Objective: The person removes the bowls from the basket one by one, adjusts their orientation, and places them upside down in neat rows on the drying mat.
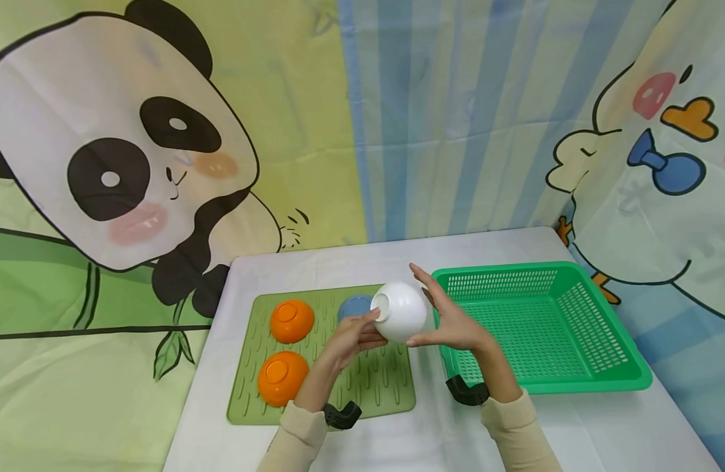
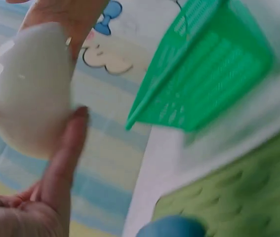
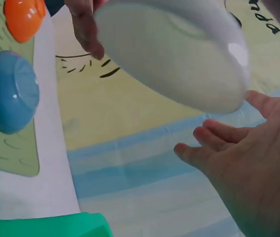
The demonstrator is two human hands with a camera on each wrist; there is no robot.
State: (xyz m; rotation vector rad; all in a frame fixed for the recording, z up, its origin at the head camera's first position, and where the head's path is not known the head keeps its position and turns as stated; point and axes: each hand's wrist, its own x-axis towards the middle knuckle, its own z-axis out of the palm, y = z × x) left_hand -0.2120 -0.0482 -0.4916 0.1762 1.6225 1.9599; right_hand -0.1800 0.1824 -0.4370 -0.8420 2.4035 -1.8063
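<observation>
A white bowl (image 1: 402, 312) is held tilted above the mat, its foot ring turned toward my left side. My left hand (image 1: 352, 337) pinches it by the foot side, thumb on the outside. Spread around the rim side is my right hand (image 1: 453, 324), fingers extended; in the right wrist view one fingertip meets or nearly meets the bowl's edge. Below and behind the white bowl, a blue bowl (image 1: 354, 307) is partly hidden in the head view. Two orange bowls, a far one (image 1: 292, 321) and a near one (image 1: 283, 379), lie upside down on the green mat (image 1: 371, 387).
To the right stands a green plastic basket (image 1: 604, 387) with perforated walls. The table has a white cloth (image 1: 398, 446). Printed curtains (image 1: 433, 131) hang behind the table and along its sides.
</observation>
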